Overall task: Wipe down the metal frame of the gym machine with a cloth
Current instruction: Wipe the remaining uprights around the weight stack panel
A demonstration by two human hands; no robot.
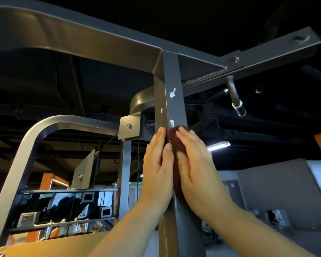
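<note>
A dark grey upright post [171, 86] of the gym machine's metal frame rises through the middle of the view to a corner joint with the top beams. A dark red cloth [175, 145] lies against the post's front edge. My right hand [195, 164] presses the cloth flat onto the post's right face with straight fingers. My left hand [158, 164] lies flat on the post's left face, its thumb touching the cloth's edge. White chipped spots mark the post just above the cloth.
A top beam [82, 39] runs left from the joint and a bolted crossbar [267, 51] runs right. A pull-up grip [235, 97] hangs right of the post. A curved grey frame [35, 134] and bracket plate [129, 127] stand left.
</note>
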